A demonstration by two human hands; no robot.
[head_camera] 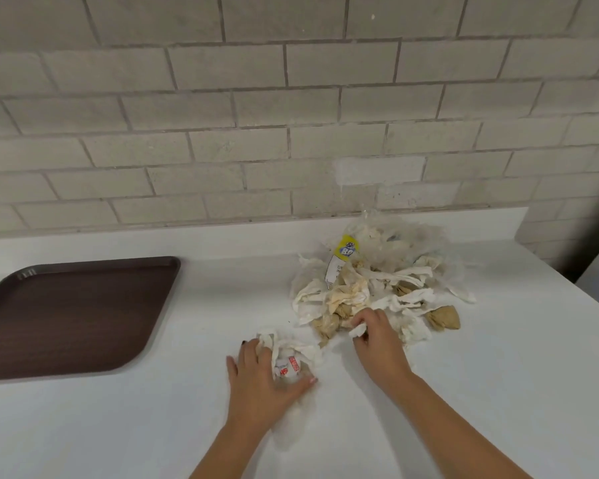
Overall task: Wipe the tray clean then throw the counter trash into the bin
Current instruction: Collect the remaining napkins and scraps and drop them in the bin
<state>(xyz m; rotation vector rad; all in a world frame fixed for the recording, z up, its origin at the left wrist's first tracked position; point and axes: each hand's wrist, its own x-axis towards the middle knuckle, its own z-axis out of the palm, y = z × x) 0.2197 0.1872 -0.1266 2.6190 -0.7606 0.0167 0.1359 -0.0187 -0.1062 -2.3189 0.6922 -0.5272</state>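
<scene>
In the left hand (pixel 267 380) a crumpled white red-printed wrapper (pixel 288 366) is being gripped and in the right hand (pixel 379 342) a white tissue scrap (pixel 358 330) is being pinched, so the stained white-and-brown paper heap (pixel 377 281) just beyond is best being drawn inward into one bundle, the dark brown plastic tray (pixel 77 312) lying well to the left hand's left.
</scene>
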